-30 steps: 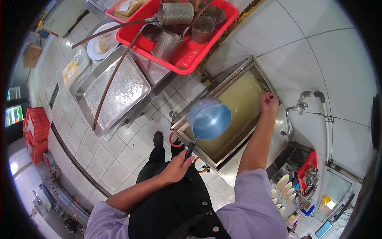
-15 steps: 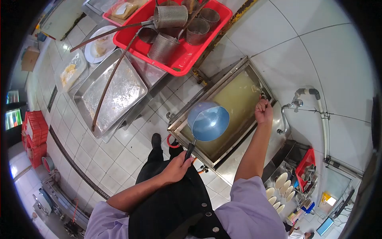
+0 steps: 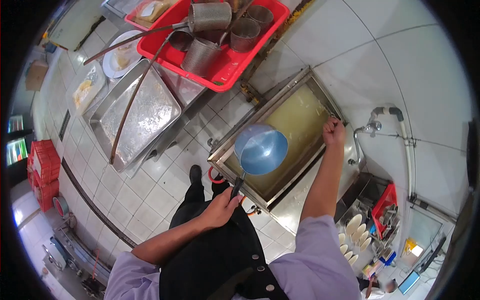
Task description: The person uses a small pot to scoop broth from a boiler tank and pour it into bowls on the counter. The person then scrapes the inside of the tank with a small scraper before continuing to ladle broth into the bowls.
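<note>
My left hand [image 3: 220,207] is closed around the black handle of a saucepan [image 3: 262,152] with a bluish, shiny inside. The pan is over the near-left end of a rectangular metal vat [image 3: 235,122] holding cloudy yellowish liquid [image 3: 295,112]. Pale scraps float near the vat's far end. At the vat's right rim, by the far corner, my right hand [image 3: 334,132] is closed with its fingers curled in. Whatever those fingers may grip is hidden.
A red tub [image 3: 227,82] holds several perforated metal strainers [image 3: 200,56] with long handles reaching out leftward. Beside it lie a metal tray [image 3: 137,120] and a white plate [image 3: 120,55]. A wall tap [image 3: 371,126] stands right of the vat. Several pale bowls [image 3: 354,225] sit lower right.
My right hand has moved slightly right and toward me, onto the vat's rim, with its fingers more curled. The saucepan in my left hand has barely shifted.
</note>
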{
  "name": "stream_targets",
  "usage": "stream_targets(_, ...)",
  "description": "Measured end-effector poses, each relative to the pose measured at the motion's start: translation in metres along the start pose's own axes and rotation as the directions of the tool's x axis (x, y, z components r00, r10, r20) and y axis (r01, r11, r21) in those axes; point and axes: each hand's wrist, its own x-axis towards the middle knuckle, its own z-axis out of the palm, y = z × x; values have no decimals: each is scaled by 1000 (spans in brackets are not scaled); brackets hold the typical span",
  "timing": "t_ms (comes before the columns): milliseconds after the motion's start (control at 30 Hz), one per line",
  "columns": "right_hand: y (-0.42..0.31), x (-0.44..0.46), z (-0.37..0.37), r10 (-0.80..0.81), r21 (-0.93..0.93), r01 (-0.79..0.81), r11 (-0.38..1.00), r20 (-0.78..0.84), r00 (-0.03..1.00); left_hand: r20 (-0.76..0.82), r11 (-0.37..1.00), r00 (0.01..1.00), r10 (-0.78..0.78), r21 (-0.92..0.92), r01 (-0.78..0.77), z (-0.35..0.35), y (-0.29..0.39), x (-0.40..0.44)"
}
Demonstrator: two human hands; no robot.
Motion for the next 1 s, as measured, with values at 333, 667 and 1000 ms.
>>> stream_targets(333, 5, 26, 4, 111, 108, -120, 987, 90, 990, -15, 996, 996, -85, -20, 85, -1, -11, -5)
stream_targets(667, 15, 31, -7, 67, 90, -71, 993, 43, 997, -32, 993, 998, -60, -106, 57, -1, -21, -6)
stream_targets(1000, -12, -18, 2, 12, 10, -11, 1000, -127, 992, -12, 991, 993, -119, -60, 118, -12, -11, -3)
